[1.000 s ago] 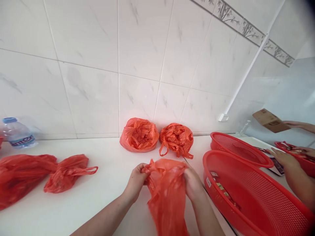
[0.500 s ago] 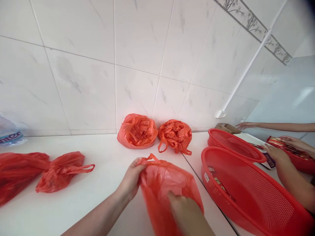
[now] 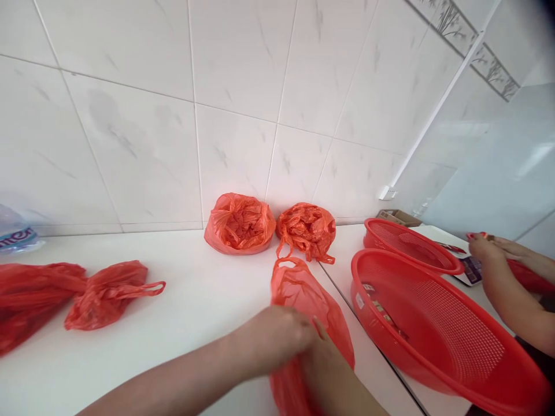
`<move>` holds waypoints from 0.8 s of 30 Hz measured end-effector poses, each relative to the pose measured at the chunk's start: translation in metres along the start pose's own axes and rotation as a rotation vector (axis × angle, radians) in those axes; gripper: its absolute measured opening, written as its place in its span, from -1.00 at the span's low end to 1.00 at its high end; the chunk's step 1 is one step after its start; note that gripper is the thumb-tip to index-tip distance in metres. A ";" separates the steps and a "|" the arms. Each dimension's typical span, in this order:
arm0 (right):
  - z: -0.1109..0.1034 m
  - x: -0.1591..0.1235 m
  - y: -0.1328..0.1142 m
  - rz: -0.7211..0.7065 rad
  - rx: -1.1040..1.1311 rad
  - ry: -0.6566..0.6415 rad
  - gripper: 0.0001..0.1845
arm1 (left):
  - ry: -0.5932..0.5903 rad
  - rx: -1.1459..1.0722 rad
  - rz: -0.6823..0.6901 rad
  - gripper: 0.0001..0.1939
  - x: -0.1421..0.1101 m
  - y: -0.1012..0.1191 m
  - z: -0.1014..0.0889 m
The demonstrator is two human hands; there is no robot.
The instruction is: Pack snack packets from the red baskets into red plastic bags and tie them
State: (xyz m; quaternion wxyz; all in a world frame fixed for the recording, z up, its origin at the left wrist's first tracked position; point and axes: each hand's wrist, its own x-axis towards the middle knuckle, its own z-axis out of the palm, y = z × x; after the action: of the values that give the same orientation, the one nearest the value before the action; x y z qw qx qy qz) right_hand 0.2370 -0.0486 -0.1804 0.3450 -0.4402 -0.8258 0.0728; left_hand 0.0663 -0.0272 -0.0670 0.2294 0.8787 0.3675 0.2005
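Note:
A thin red plastic bag point(image 3: 303, 287) lies in front of me, one handle loop pointing toward the wall. Across its middle my left hand point(image 3: 281, 332) is closed, knuckles up, gripping the film. My right hand point(image 3: 323, 358) presses against it from the right, thumb raised and fingers curled into the same bag. Most of the right fingers are hidden behind the left hand. Below the hands, the bag's lower part hangs bunched and is partly cut off by the frame.
Two crumpled red bags point(image 3: 240, 225) rest against the tiled wall. At left lies a tied red bag point(image 3: 106, 294), near a clear plastic package point(image 3: 17, 234). Red baskets point(image 3: 455, 323) stand at right, the nearer holding small packets. A co-worker's hands point(image 3: 489, 248) work beyond them.
My left hand has moved right from the bag's rim and now meets my right hand at the bag's middle. The bag's opening has narrowed. The co-worker's hands have come together.

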 end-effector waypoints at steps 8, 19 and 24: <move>-0.070 -0.010 0.007 -0.244 -0.365 -0.232 -0.77 | -0.094 0.299 -0.248 -0.73 0.010 -0.069 0.000; -0.063 0.009 -0.008 0.287 -0.528 -0.225 -0.78 | -0.011 0.590 0.079 -0.67 0.014 -0.022 -0.011; -0.070 0.002 0.011 0.273 -0.264 -0.282 -0.65 | 0.039 0.165 -0.272 -0.60 0.012 -0.065 -0.006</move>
State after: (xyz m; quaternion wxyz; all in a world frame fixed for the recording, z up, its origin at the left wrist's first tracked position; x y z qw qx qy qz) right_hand 0.2880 -0.0536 -0.1309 0.1528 -0.5747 -0.8008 0.0710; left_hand 0.0351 0.0237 -0.0961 0.1742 0.8327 0.5027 0.1535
